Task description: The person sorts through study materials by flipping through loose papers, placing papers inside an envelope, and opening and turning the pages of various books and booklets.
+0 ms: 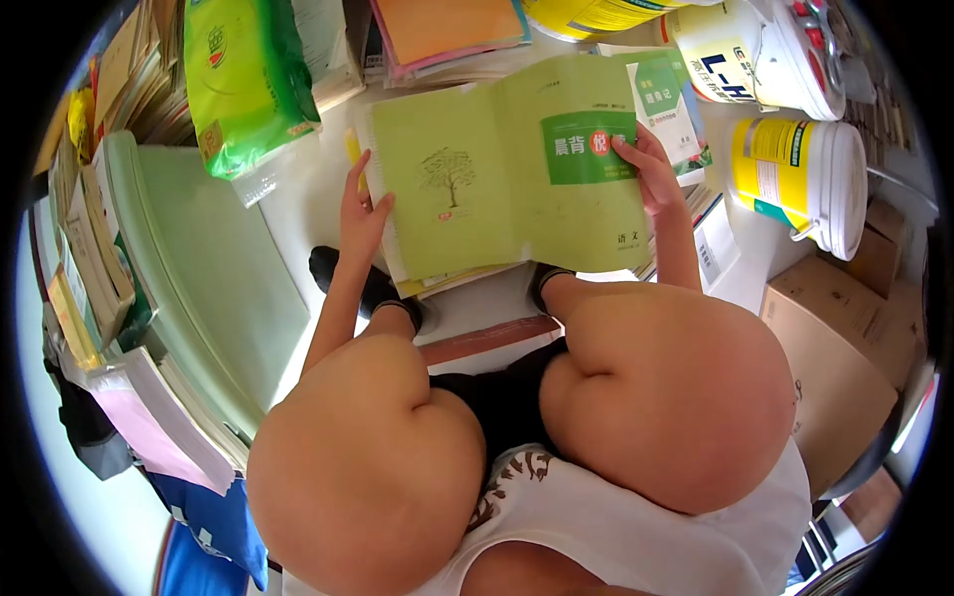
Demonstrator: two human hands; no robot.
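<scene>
Pale green, the open booklet [509, 174] is held out beyond the person's knees [596, 372], with its covers facing the camera; on the right-hand cover a darker green banner [586, 173] reads 晨背 in white, then 悦 in a red circle, the last character partly hidden by fingertips; 语文 [628, 238] stands near the lower right corner, with a line beneath it too small to read; the left-hand cover bears a printed tree [448, 177] above a small red mark.

The writing runs upright for the wearer, so the booklet's top edge points away from the body; the long axis of the spread lies left to right, its right side tilted slightly upward, the fold crossing near the middle.

The right hand [658, 177] pinches the right edge, fingertips on the cover; the left hand [364, 211] is at the left edge, thumb and forefinger spread apart, and I cannot tell how firmly it grips.

Behind the right edge, a white-and-green booklet [658, 107] seems to read 随身记; beyond it a bucket [717, 48] shows L-H in large black letters; a yellow-and-white bucket [785, 179] stands nearer, its print too small; a bright green plastic packet [243, 89] lies at upper left.
</scene>
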